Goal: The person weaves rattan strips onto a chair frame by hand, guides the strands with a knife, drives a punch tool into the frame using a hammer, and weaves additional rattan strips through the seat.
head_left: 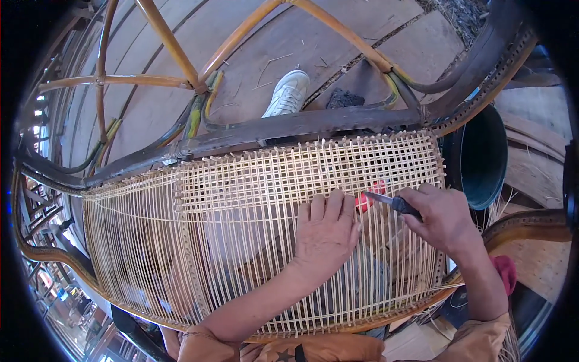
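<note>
Two hands, one knife, one cane panel, partly woven.
From here I see the left hand [325,236] lying flat on the cane panel [241,187], its fingers stretched and side by side. The right hand [443,220] is clamped round the handle of the knife [386,200], whose blade points left, just beside the left fingertips. One red thing [365,203] shows near the blade, partly hidden. The panel sits in front of the person, its close mesh along one dark rail [301,125], its long strands running down to one curved brown rail [66,261]. Strands spread widely left of the left hand; on the right, the panel's edge is near, with one dark green bucket [491,163] beyond. One white shoe [288,93] stands past the dark rail.
</note>
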Motion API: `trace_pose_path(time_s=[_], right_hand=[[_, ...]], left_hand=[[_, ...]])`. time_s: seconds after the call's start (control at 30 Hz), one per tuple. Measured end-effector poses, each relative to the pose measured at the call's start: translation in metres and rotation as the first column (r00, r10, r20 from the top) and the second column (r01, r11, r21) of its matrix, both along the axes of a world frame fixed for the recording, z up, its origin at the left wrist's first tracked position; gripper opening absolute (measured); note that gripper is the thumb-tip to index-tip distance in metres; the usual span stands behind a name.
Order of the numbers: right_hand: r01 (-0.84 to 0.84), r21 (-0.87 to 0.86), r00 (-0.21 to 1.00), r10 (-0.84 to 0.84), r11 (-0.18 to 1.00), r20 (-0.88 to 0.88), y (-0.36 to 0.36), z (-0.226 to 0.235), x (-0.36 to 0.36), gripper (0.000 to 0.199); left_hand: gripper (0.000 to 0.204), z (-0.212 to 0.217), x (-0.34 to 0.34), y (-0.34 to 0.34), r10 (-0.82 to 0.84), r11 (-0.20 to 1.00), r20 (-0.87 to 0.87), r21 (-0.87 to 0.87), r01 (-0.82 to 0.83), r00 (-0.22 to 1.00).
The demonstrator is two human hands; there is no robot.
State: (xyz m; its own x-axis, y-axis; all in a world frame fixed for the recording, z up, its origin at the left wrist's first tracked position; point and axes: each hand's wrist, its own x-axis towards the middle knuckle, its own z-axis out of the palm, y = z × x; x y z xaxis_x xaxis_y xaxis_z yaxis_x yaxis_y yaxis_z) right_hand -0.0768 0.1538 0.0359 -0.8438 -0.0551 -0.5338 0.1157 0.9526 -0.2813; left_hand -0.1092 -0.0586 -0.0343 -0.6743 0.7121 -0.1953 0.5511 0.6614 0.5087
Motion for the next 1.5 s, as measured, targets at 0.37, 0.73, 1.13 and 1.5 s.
trace_pose_path(time_s=[0.37,0.73,1.13,1.5], right_hand=[[0.323,-0.104,0.929,-0.295,0.941,0.223,0.007,0.036,0.022,0.036],[0.244,-0.094,0.947,-0.216,0.965,0.239,0.007,0.064,0.011,0.029],[-0.033,0.006,0.927,0.028,0.999,0.375,-0.008,0.066,-0.021,0.021],[-0.098,-0.013,0.748,0.082,0.995,0.659,-0.007,0.052,-0.052,0.027]], left_hand=[[0.041,0.001,-0.044,-0.145,-0.023,0.928,-0.385,-0.353,-0.124,0.923],[0.042,0.034,-0.087,-0.251,0.267,0.797,-0.271,-0.478,-0.37,0.925],[0.033,0.014,-0.119,-0.267,0.535,0.844,0.384,-0.281,-0.456,0.753],[0.033,0.011,-0.124,-0.266,0.502,0.861,0.518,-0.227,-0.455,0.692]])
